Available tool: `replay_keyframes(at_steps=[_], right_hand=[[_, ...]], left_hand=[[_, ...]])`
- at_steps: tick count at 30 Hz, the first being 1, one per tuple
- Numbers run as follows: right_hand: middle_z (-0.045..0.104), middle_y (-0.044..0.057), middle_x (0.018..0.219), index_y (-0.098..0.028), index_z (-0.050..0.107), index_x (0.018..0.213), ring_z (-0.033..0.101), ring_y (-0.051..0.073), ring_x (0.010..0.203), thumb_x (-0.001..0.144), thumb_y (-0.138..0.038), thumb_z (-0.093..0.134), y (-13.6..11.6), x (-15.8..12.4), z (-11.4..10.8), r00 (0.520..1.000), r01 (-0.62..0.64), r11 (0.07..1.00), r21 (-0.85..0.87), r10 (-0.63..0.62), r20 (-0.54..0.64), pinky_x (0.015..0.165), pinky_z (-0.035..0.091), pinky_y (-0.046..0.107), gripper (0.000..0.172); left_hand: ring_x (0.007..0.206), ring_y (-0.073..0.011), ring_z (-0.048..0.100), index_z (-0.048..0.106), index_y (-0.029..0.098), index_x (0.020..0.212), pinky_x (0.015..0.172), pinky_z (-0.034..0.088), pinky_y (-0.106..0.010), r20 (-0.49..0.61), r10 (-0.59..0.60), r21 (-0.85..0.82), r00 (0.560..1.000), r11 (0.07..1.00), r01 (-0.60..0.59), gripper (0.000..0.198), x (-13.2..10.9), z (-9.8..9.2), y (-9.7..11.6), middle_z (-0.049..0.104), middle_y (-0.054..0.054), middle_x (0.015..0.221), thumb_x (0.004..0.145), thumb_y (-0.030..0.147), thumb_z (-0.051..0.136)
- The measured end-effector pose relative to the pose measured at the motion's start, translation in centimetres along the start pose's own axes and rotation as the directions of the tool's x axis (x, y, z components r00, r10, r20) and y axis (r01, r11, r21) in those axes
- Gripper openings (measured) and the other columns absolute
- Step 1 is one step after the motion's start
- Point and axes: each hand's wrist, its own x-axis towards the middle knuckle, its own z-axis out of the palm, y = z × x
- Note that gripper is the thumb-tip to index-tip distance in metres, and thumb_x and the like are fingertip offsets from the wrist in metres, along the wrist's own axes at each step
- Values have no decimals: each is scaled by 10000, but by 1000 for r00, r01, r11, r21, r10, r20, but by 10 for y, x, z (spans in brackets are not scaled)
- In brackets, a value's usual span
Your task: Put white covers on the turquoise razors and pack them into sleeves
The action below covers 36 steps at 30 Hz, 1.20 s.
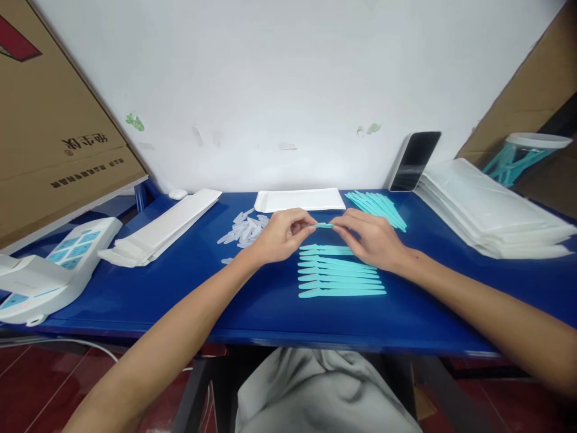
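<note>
Between both hands is a teal eyebrow razor (323,225), raised just above the table. My left hand (285,231) pinches its left end; whether a cap is in those fingers is hidden. The fingers of my right hand (372,239) close on its right end. Below them, several teal eyebrow razors (338,282) lie side by side in a row, heads to the left. A loose pile of translucent caps (246,230) is left of my left hand. Beyond my right hand, more razors (376,207) lie in a fanned heap.
On the blue table (180,300) lie a white packet (300,200) at the back and another (162,228) to the left. A power strip (72,258) sits far left. At right are stacked white packets (491,210), a phone (415,162) against the wall and a tub (518,156).
</note>
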Motion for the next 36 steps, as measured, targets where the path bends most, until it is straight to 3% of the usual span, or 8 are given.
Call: replay_keyframes(at_steps=[6, 10, 13, 19, 24, 30, 33, 36], right_hand=[[644, 49, 816, -177, 701, 1075, 588, 181, 702, 1034, -261, 476, -8, 4, -1, 996, -82, 992, 99, 78, 41, 635, 434, 316, 243], [696, 66, 893, -192, 672, 1151, 645, 226, 812, 1032, -326, 473, -5, 9, 6, 954, -248, 963, 103, 224, 200, 711, 471, 351, 268], [706, 96, 931, -181, 675, 1124, 654, 273, 901, 1008, -320, 489, -1, 10, 13, 919, -321, 946, 41, 300, 255, 773, 495, 396, 260], [674, 126, 1045, -170, 702, 1164, 664, 276, 937, 944, -194, 499, 8, 8, 20, 905, -316, 948, 47, 286, 314, 826, 527, 412, 300], [691, 128, 1087, -186, 705, 1119, 634, 316, 1034, 936, -249, 546, 16, 9, 13, 937, -305, 952, 2, 299, 178, 888, 514, 474, 251], [701, 123, 1047, -205, 742, 1123, 629, 303, 1025, 982, -388, 519, 8, 4, -6, 904, -159, 984, 78, 113, 412, 844, 520, 441, 321], [702, 124, 1049, -209, 759, 1118, 631, 300, 1015, 982, -431, 525, 7, 4, -7, 882, -178, 979, 97, 115, 456, 839, 519, 438, 351], [708, 115, 1041, -217, 772, 1072, 638, 291, 1003, 976, -455, 539, 9, 4, -6, 875, -206, 970, 132, 122, 468, 843, 517, 430, 347]], left_hand=[[665, -132, 541, 683, 147, 925, 607, 413, -239, 12, -43, 46, 999, 998, 42, 223, 0, 0, 1, 661, -35, 782, 974, 342, 586], [706, -174, 588, 682, 148, 1024, 711, 417, -295, 126, -90, 402, 988, 915, 32, 297, 2, -5, -7, 684, -55, 814, 1014, 390, 509], [694, -197, 608, 680, 149, 1040, 822, 407, -354, 76, -167, 587, 983, 805, 91, 327, 2, -14, -14, 679, -46, 753, 1032, 385, 452], [599, -195, 580, 666, 186, 832, 688, 380, -308, -69, -302, 575, 951, 767, 285, 256, 1, -23, -19, 632, -23, 626, 956, 297, 471], [602, -203, 592, 672, 197, 850, 594, 344, -299, -87, -344, 528, 935, 780, 336, 263, 0, -16, -17, 649, -33, 638, 944, 348, 478], [635, -226, 626, 713, 167, 940, 614, 371, -310, -107, -275, 677, 955, 684, 273, 304, 1, -33, -16, 676, -72, 680, 951, 297, 438], [666, -223, 634, 727, 164, 961, 622, 376, -307, -24, -266, 717, 964, 667, 202, 301, 0, -51, -13, 700, -83, 729, 936, 291, 454], [715, -218, 643, 740, 179, 858, 622, 381, -299, 133, -360, 708, 924, 686, 165, 286, -3, -68, -11, 725, -87, 810, 900, 370, 532]])
